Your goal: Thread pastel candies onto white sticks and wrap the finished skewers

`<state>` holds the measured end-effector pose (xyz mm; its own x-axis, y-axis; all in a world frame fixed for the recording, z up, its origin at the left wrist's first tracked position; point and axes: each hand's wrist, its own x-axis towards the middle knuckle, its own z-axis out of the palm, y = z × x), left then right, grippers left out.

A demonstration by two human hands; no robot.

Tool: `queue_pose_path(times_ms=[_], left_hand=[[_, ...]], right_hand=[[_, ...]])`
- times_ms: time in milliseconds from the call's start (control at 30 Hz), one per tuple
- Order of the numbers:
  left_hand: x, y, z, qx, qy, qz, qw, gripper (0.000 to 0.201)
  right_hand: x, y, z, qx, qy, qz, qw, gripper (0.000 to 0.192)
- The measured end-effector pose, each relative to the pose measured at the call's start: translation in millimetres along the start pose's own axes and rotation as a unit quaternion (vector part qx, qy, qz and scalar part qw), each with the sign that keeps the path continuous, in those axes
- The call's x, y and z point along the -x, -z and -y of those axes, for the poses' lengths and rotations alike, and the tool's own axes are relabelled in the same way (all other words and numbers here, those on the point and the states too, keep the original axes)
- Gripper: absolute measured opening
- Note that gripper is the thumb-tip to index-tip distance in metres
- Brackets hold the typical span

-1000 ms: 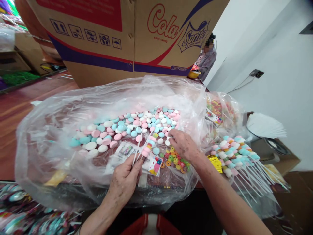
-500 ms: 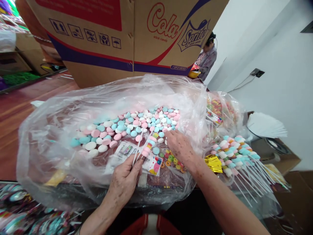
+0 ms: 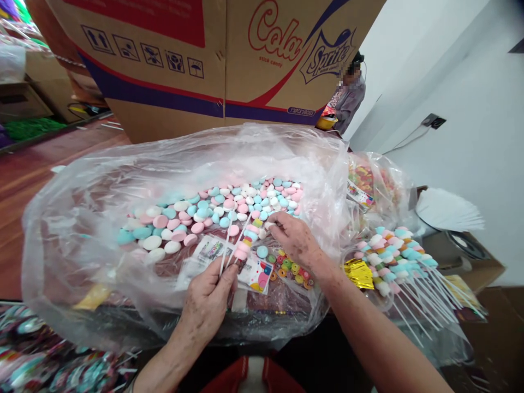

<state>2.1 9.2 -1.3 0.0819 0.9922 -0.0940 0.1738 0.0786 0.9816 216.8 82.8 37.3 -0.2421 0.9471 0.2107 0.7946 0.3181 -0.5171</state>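
My left hand [image 3: 210, 300] is closed around white sticks [image 3: 228, 240]. One of them carries a row of candies [image 3: 246, 240] in pink, white, blue and yellow, pointing up and away from me. My right hand [image 3: 292, 240] pinches a small white candy [image 3: 268, 225] just right of the upper end of that row. Behind both hands lie loose pink, blue and white candies [image 3: 200, 213] on a clear plastic bag [image 3: 102, 185]. Under the right wrist is a cluster of small ring candies [image 3: 289, 267]. Printed packets [image 3: 256, 273] lie beside my left fingers.
A large cardboard box [image 3: 176, 82] stands at the back. To the right are a pile of finished candy sticks [image 3: 399, 254], gold foil strips [image 3: 359, 273], a bag of ring candies [image 3: 376, 177] and white paper sticks [image 3: 450, 210]. Wrapped candies [image 3: 61, 349] lie lower left. A person [image 3: 351, 95] is behind the box.
My right hand has drawn back from the loose candies, and a white candy now shows at its fingertips. The left hand and the sticks have shifted slightly left.
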Motion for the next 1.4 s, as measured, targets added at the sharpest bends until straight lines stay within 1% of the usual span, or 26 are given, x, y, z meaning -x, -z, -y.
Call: queue_pose_path(times_ms=[67,200,367,433,533,600,667,767,867,967,1033,1167,1333,1400], left_hand=[[-0.7,-0.3,2.5,0.001,0.002,-0.002,1.000,0.033],[-1.1,-3.5,2.9,0.005,0.007,-0.032,0.999,0.032],[-0.6,-4.7,-2.6,-0.004,0.001,-0.044,0.999,0.031],[-0.5,-3.3,-4.2,-0.005,-0.001,-0.039,0.999,0.032],[-0.6,-1.4,-3.8,-0.001,0.003,-0.010,1.000,0.033],[-0.8,-1.4,-1.5,0.000,0.008,-0.014,1.000,0.032],[-1.1,-2.1,1.0,-0.002,0.009,-0.031,0.999,0.032],[-1.3,-2.8,1.9,-0.008,0.004,-0.030,1.000,0.031],[-1.1,-2.7,-1.0,-0.010,0.005,-0.027,1.000,0.033],[-0.9,-2.7,-3.6,-0.010,0.005,-0.031,0.999,0.033],[-1.0,-3.1,-3.5,-0.009,0.003,-0.034,0.999,0.032],[-1.0,-4.1,-1.2,-0.002,0.006,-0.042,0.999,0.031],[-0.8,-4.0,-0.6,0.013,0.013,-0.032,0.999,0.030],[-0.5,-3.7,-1.6,0.013,0.014,-0.028,0.999,0.030]], right_hand=[[5.3,1.7,-1.0,0.005,0.004,-0.002,1.000,0.015],[7.4,-2.5,4.4,0.042,0.026,-0.002,0.999,0.019],[-1.1,-13.2,15.2,0.112,0.049,0.040,0.992,0.019],[-2.9,-15.7,15.4,0.113,0.041,0.050,0.991,0.018],[-2.7,-16.5,12.1,0.107,0.050,0.058,0.991,0.018],[-1.8,-16.4,9.5,0.112,0.075,0.069,0.989,0.016],[-1.4,-17.2,7.3,0.118,0.100,0.074,0.985,0.014],[-2.2,-20.3,3.7,0.111,0.114,0.059,0.985,0.013],[-3.4,-22.8,-1.9,0.068,0.084,0.036,0.993,0.013],[-3.4,-23.2,-7.5,0.024,0.048,0.035,0.998,0.012],[-2.5,-23.4,-9.7,0.018,0.044,0.035,0.998,0.012],[-0.7,-25.2,-10.4,0.014,0.061,0.026,0.998,0.014],[-0.7,-23.5,-9.8,-0.025,-0.008,0.001,1.000,0.016],[-0.8,-22.2,-10.9,-0.036,-0.010,-0.004,0.999,0.017]])
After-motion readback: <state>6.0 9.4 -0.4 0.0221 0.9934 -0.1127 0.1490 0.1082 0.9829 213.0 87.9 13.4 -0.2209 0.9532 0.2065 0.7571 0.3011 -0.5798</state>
